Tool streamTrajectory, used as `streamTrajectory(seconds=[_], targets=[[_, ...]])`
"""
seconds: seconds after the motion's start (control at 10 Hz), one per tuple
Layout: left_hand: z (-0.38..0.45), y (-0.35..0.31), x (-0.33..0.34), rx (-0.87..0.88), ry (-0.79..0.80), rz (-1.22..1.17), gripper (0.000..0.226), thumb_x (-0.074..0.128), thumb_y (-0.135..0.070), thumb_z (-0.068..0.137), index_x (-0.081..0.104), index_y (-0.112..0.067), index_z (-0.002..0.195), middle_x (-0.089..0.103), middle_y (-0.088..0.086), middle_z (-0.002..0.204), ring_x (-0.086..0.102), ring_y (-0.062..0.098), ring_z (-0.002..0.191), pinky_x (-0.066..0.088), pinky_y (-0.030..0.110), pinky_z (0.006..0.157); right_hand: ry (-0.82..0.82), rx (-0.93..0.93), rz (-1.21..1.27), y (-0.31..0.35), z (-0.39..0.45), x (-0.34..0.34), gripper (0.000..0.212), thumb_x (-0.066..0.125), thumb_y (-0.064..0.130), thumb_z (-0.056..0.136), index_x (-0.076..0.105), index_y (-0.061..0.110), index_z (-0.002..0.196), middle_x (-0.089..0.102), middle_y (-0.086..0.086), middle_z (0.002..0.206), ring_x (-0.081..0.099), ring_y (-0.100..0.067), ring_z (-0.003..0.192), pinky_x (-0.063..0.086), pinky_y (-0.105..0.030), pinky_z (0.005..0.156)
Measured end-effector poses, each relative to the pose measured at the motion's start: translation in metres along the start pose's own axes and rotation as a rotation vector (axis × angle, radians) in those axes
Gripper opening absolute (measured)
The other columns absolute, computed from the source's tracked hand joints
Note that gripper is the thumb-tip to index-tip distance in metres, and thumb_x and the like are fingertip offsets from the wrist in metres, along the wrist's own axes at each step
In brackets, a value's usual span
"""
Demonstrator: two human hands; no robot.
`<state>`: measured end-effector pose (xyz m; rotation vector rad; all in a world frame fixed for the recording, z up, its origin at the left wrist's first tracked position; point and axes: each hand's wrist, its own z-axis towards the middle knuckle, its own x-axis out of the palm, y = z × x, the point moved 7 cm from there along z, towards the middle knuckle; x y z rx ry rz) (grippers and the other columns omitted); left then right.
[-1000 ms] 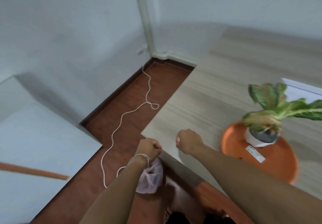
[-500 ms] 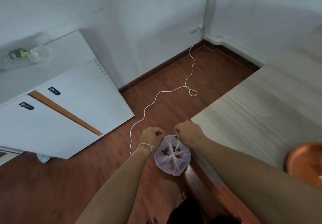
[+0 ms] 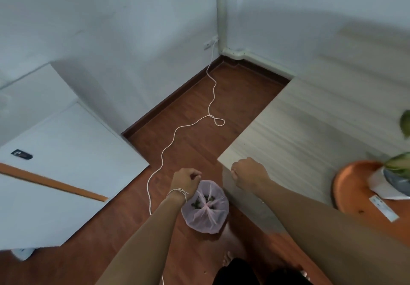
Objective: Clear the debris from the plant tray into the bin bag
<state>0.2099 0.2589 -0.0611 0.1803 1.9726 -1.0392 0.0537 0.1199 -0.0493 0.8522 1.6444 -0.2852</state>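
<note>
A pink see-through bin bag (image 3: 205, 209) with dark bits of debris inside hangs just off the table corner, its mouth gathered into a knot. My left hand (image 3: 186, 180) is a fist right above the bag's left edge, with a pink strand of the bag running up into it. My right hand (image 3: 248, 174) is a fist over the table corner, right of the bag; nothing shows in it. The orange plant tray (image 3: 346, 193) sits on the table at the right with a potted plant (image 3: 397, 174), a white label (image 3: 383, 208) and a small dark speck (image 3: 361, 212).
The light wooden table (image 3: 299, 129) fills the right side. A white cord (image 3: 177, 129) snakes over the brown floor from a wall socket. A white cabinet (image 3: 55, 162) stands at the left. My bare foot (image 3: 228, 262) is below the bag.
My hands have pulled apart above the bag, the right one moving over the table corner. The bag's mouth is drawn shut. The view has swung right, bringing the tray back in.
</note>
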Motion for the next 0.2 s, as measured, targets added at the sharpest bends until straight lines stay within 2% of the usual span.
streamTrajectory(seconds=[0.1, 0.2], targets=[[0.008, -0.045, 0.012, 0.103, 0.023, 0.015, 0.015, 0.067, -0.017, 0.084, 0.077, -0.015, 0.095, 0.077, 0.003, 0.094, 0.064, 0.009, 0.081, 0.048, 0.019, 0.079, -0.039, 0.047, 0.115, -0.039, -0.013, -0.010, 0.031, 0.045, 0.031, 0.093, 0.074, 0.021, 0.099, 0.072, -0.003, 0.101, 0.061, -0.026, 0.103, 0.055, -0.038, 0.079], [0.008, -0.097, 0.040, 0.174, 0.114, 0.019, 0.023, 0.069, -0.021, 0.082, 0.074, -0.015, 0.104, 0.076, 0.002, 0.099, 0.066, 0.008, 0.084, 0.043, 0.014, 0.077, -0.118, 0.150, 0.231, -0.096, -0.039, -0.019, 0.030, 0.045, 0.031, 0.095, 0.074, 0.024, 0.097, 0.073, 0.002, 0.102, 0.059, -0.021, 0.102, 0.053, -0.037, 0.080]])
